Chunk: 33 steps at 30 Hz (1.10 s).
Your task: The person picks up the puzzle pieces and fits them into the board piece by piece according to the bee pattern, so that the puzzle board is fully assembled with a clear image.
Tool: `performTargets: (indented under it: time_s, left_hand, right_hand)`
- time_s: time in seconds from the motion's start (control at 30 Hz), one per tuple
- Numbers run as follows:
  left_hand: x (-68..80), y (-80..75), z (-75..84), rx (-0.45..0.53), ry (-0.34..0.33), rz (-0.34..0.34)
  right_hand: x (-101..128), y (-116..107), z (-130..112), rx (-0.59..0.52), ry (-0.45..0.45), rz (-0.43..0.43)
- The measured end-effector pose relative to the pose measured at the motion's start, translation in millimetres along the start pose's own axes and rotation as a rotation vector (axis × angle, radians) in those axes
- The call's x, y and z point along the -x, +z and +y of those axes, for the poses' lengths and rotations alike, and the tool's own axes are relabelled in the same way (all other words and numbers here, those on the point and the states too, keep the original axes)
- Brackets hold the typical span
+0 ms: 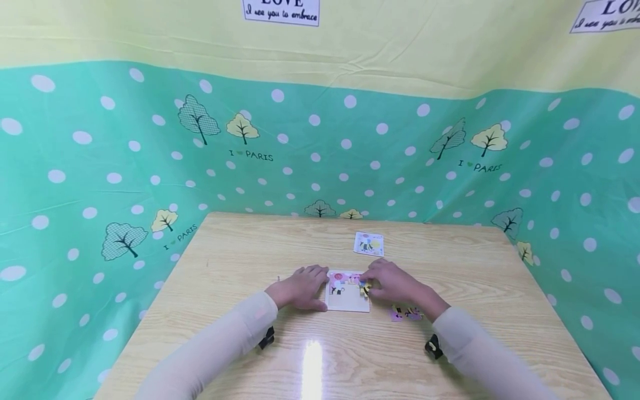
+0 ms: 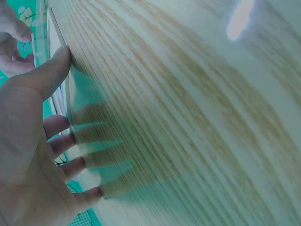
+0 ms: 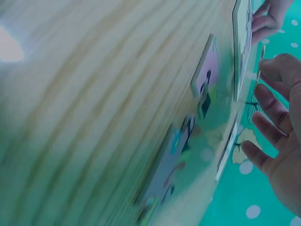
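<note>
Well, the puzzle board (image 1: 346, 301) lies between left hand (image 1: 304, 286) and right hand (image 1: 396, 283)

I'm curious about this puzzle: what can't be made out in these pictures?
Piece in right hand: picture unreadable edge-on, right wrist view.
Board: sharply slanted, partly behind left hand, left wrist view.
Card: fine details too small, head view.
Upper right sign: cut off by frame edges, head view.
</note>
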State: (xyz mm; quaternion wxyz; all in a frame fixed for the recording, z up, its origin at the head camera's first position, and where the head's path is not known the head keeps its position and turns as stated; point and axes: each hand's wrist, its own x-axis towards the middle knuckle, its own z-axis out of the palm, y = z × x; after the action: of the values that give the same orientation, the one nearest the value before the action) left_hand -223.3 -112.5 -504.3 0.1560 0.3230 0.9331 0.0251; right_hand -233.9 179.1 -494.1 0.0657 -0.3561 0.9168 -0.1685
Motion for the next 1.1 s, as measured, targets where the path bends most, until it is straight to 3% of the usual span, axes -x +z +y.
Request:
performTargets:
  time_s: [0.4,1.1]
  left_hand:
    - [-1.7,0.3,-0.7,0.004,-0.013,-0.013]
    - [-3.2,3.4,-1.6,-0.005,-0.008,0.005]
  right_hand:
    - [-19,9,-18,0.032,-0.057,-0.028]
    - [-38,23,-31,0.144,-0.026,-0.026]
